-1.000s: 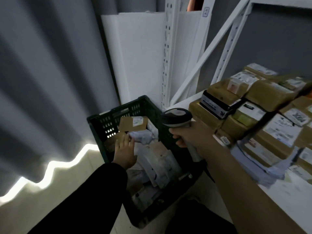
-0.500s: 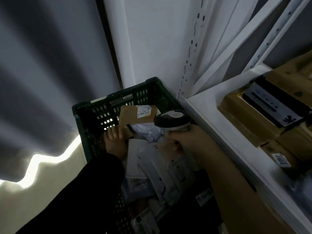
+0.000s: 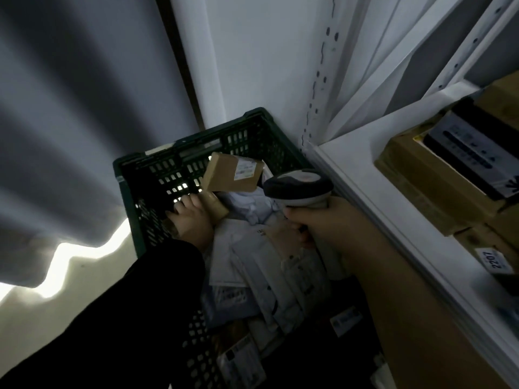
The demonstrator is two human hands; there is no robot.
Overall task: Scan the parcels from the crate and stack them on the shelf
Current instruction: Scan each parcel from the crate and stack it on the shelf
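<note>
The dark green crate [image 3: 179, 148] stands on the floor, in the corner between a grey curtain [image 3: 70, 108] and the white shelf [image 3: 365, 192]. Its walls are a plastic grid with many small openings. Inside it lie many parcels. A small brown box [image 3: 233, 176] with a white label sits tilted at the far side, on top of the others. Under it and nearer to the camera is a heap of soft mailer bags [image 3: 252, 256], white and pale grey, wrinkled and overlapping; some carry printed labels.

The left hand [image 3: 191, 217], coming out of a black sleeve [image 3: 140, 304], reaches deep into the crate near its left wall, palm down, fingers pointing away. It lies against a second brown parcel [image 3: 216, 206]; I cannot tell if it grips it or only touches it.

The right hand [image 3: 323, 223], on a bare forearm, has its fingers wrapped around the handle of the scanner [image 3: 297, 183]. The scanner head is rounded, light grey with a dark front rim, and hangs above the bags at the crate's right side.

On the shelf are brown cardboard boxes [image 3: 435, 189], one flat dark box [image 3: 471, 158] on top of them, and a number tag [image 3: 494, 259].
</note>
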